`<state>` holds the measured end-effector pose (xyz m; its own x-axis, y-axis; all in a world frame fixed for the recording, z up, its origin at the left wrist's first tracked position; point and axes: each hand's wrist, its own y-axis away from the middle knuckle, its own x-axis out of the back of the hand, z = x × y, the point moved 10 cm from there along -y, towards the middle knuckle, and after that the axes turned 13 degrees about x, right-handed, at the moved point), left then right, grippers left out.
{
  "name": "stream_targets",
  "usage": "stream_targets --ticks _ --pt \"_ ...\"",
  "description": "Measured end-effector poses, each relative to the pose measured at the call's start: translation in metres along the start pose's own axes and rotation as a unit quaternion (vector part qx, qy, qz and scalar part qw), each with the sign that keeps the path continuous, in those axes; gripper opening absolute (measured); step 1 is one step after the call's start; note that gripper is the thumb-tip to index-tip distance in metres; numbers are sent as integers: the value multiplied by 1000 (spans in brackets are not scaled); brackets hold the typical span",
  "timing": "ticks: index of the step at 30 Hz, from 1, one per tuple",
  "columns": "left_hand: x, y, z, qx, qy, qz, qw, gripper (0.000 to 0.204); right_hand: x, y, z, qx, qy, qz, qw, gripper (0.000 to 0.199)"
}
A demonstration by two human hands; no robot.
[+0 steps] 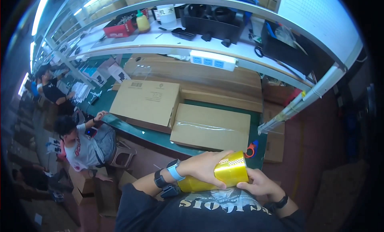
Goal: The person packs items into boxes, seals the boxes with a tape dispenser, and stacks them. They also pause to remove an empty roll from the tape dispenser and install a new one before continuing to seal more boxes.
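both hands, the left hand and right hand, were clamped on a shiny yellow tape roll. it looked light, stiff and slippery, best gripped around its outer rim.

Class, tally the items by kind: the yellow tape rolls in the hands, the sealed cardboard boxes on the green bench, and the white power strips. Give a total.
Yellow tape rolls: 2
Sealed cardboard boxes: 2
White power strip: 1
Total: 5

Green bench w/ 2 boxes
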<state>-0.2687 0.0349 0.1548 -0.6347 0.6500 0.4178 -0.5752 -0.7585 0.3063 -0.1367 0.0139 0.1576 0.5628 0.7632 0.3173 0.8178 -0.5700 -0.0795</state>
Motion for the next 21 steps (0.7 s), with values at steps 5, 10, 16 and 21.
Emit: stream_targets --ticks 5,10,16,21 --pt "-14 -20 20 -29 13 -11 999 101 29 20 1 -26 17 49 998 33" --pt "-18 -47 33 9 -4 14 1000 101 78 38 -5 25 90 42 995 27" --pt "-6 -57 -15 97 113 142 979 99 166 97 76 -158 -233 158 946 32" --pt "50 -22 -29 106 225 379 891 95 182 42 121 -30 -215 116 969 41"
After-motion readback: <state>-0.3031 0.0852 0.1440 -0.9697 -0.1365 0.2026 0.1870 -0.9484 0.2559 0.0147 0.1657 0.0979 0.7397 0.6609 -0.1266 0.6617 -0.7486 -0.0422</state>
